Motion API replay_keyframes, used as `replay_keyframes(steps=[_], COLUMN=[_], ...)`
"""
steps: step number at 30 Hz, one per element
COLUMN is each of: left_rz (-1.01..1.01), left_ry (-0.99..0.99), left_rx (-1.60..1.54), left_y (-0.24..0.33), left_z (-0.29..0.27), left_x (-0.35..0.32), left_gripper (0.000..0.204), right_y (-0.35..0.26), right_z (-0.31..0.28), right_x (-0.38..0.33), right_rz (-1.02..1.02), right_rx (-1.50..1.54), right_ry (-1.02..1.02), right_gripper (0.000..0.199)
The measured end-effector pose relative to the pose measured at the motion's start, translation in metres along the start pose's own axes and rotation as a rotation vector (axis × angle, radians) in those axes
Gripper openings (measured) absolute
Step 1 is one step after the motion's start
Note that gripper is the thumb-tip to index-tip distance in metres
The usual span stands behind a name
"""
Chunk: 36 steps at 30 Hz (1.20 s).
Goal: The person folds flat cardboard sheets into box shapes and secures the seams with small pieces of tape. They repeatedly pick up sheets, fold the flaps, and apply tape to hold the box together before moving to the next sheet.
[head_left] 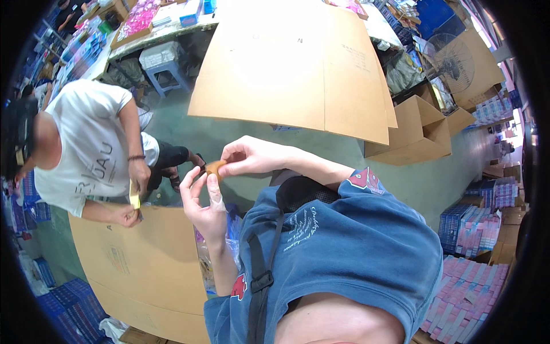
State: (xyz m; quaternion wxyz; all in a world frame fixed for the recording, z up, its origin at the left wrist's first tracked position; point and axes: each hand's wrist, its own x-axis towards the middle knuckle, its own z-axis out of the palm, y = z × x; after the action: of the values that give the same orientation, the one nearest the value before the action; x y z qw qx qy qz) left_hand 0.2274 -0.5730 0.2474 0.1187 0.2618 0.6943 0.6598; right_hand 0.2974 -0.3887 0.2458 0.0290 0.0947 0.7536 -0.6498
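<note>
Being pinched in the grip of the right hand (247,156): a brown piece (216,167), held aloft. Left hand (205,215) raised just below-left of the piece, thumb at its lower edge, other fingers loosely spread; whether this grip is closed cannot be told. Beyond the piece, a large cardboard sheet (269,98) is seen; left of the piece, a yellow strip (134,198) is held by a co-worker (91,140).

Glare whitens much of the far cardboard (269,97); left of it, shadow lies under a table (172,31); around it, edges curve into black.
</note>
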Motion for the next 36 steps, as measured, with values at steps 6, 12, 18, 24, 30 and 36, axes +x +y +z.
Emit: replay_keyframes(steps=[6, 12, 18, 24, 30, 36], left_rz=[-0.013, -0.158, -0.3, -0.146, 0.365, 0.245], left_ry=[-0.133, -0.261, -0.564, -1.019, -1.217, -1.112], left_rx=[-0.175, 0.06, 0.249, 0.167, -0.049, 0.069], left_y=[-0.022, -0.068, -0.098, -0.105, -0.074, -0.091], left_z=[0.12, 0.247, 0.346, 0.486, 0.531, 0.473], left_x=[0.05, 0.111, 0.144, 0.154, 0.147, 0.179], left_gripper=[0.055, 0.054, 0.045, 0.045, 0.043, 0.043], right_y=[0.048, 0.083, 0.092, -0.04, -0.041, 0.034], right_z=[-0.116, -0.252, -0.266, -0.116, -0.146, -0.294], right_x=[-0.004, -0.061, -0.238, -0.378, -0.367, -0.305], right_rz=[-0.154, 0.01, 0.578, 1.14, 1.092, 0.827], right_rx=[0.201, 0.287, 0.108, 0.84, 0.6, 0.296], right_ry=[0.266, 0.376, 0.494, 1.075, 1.483, 1.064], right_gripper=[0.018, 0.018, 0.024, 0.017, 0.021, 0.023])
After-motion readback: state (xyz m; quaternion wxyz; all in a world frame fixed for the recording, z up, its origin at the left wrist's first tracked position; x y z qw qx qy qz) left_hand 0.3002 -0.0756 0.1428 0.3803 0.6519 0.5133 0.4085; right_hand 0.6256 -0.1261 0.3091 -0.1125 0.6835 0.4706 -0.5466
